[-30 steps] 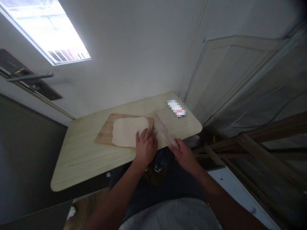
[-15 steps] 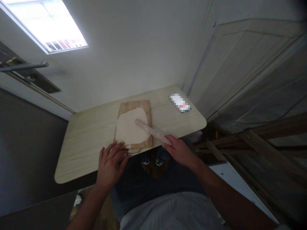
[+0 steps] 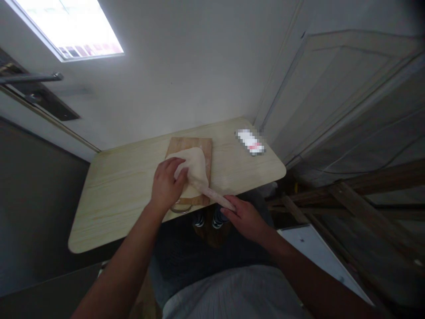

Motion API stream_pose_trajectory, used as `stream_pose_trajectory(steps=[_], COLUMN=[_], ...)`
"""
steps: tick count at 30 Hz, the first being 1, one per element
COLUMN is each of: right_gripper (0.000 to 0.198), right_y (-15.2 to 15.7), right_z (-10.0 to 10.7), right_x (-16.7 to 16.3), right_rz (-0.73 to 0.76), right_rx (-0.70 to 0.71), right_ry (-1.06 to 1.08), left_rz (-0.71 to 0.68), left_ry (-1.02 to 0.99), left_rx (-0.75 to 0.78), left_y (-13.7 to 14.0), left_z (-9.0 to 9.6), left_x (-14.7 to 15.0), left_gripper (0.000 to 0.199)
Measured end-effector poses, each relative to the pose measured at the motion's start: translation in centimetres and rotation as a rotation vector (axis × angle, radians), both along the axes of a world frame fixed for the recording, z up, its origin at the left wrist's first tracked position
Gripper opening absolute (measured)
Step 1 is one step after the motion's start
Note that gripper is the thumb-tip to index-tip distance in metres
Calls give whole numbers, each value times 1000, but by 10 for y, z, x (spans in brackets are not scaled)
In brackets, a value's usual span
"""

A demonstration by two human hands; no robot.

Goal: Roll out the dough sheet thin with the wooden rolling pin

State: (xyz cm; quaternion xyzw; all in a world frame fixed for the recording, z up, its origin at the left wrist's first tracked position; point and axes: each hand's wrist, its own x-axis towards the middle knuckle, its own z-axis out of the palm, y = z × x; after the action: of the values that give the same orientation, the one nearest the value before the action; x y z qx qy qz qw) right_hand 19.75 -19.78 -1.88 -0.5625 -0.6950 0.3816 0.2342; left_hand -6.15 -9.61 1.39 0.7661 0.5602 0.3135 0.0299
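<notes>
A pale, flat sheet of dough (image 3: 196,160) lies on a wooden cutting board (image 3: 206,146). My left hand (image 3: 168,179) is over the dough's left side, its fingers and thumb curled in on the sheet and hiding part of it. My right hand (image 3: 245,216) is wrapped round the near end of a floury rolling pin (image 3: 217,197). The pin slants up and left onto the board; its far end is hidden, apparently beneath the dough. A metal handle (image 3: 181,210) sticks out from the board's near edge.
The board rests on a pale wooden table (image 3: 116,190) against a white door with a lever handle (image 3: 31,78). A blurred-out phone-like object (image 3: 249,141) lies at the table's right. Wooden beams (image 3: 361,208) and a white panel (image 3: 318,248) are at my right.
My left hand has moved up from the board's near edge onto the dough. The rolling pin's far end, earlier visible on top of the dough, is now hidden.
</notes>
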Motion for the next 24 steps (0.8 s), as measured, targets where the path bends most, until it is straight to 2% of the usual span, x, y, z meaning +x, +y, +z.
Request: stream_pose_trajectory(steps=[3,6,10,15,24], right_gripper=[34,33,33,37,42], right_y=[-5,-8,-9,-9,-6], right_z=[-2,-3,-1,4,4], right_x=[-4,-4,-2,2,4], right_rz=[-1,-13,-23,-54,-138], right_rx=[-7,-8,-67,-185,-185], right_ry=[-4,-3,18,53,180], left_rz=[-34,-31,-29,-118,-196], left_ry=[95,213,282,338,357], left_rx=[-90,-147,-166,-192,-197], left_y=[24,27,29,51,86], left_z=[-12,-19,-16,-12,-13], left_x=[23,34,40,58,94], left_gripper=[42,44,46,48,52])
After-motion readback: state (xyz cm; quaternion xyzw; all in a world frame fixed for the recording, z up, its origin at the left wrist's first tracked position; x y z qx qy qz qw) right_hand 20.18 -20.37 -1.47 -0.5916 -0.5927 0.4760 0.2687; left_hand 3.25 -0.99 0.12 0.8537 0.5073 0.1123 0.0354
